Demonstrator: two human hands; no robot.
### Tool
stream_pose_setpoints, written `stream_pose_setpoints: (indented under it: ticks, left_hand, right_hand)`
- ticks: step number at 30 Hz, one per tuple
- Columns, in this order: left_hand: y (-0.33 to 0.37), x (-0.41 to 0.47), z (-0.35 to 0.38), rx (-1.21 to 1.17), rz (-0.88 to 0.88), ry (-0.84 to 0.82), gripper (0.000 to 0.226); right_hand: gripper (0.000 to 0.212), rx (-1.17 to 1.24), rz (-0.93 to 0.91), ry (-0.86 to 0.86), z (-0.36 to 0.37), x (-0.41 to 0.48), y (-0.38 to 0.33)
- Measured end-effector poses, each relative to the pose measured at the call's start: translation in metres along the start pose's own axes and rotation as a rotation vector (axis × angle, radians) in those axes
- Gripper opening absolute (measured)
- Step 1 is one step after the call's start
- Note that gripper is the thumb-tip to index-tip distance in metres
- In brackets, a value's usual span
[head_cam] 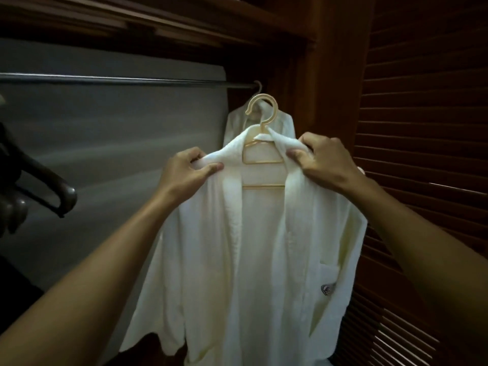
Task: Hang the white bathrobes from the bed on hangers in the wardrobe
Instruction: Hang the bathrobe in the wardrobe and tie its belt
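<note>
White bathrobe (264, 247) runs straight down, collar up and open front facing us, draped on a cream hanger (262, 163) with its hook just below the rail (118, 81). Left grip (190, 167) pinches one shoulder, right grip (322, 157) clutches the other. The pocket emblem (327, 289) is unreadable. A second robe (286, 125) hangs behind.

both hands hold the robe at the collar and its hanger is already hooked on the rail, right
Not hooked: in the head view the hanger is held free below the rail. The left hand and right hand do hold the robe at the collar.
</note>
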State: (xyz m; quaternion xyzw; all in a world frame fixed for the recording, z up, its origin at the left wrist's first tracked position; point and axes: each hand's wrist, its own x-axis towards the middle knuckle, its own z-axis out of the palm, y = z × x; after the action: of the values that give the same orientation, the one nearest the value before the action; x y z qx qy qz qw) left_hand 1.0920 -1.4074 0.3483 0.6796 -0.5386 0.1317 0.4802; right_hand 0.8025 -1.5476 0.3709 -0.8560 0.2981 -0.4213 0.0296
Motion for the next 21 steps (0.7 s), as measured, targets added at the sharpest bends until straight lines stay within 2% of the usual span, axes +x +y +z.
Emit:
stream_pose_setpoints:
  ticks: [8, 12, 16, 19, 21]
  left_hand:
    - [-0.074, 0.107, 0.038, 0.081, -0.092, 0.038, 0.028]
    - [-0.100, 0.171, 0.066, 0.097, -0.131, 0.100, 0.033]
    - [-0.123, 0.235, 0.089, 0.056, -0.120, 0.150, 0.036]
    - [-0.144, 0.277, 0.096, 0.197, -0.159, 0.150, 0.035]
    - [-0.159, 0.301, 0.100, 0.196, -0.138, 0.146, 0.041]
  right_hand:
    - [0.027, 0.032, -0.018, 0.081, 0.069, 0.122, 0.044]
    - [0.024, 0.108, -0.015, 0.031, 0.102, 0.187, 0.071]
    - [0.037, 0.134, -0.070, 0.006, 0.129, 0.256, 0.091]
    - [0.036, 0.088, -0.126, -0.071, 0.144, 0.307, 0.099]
    - [0.035, 0.111, -0.159, -0.089, 0.154, 0.333, 0.102]
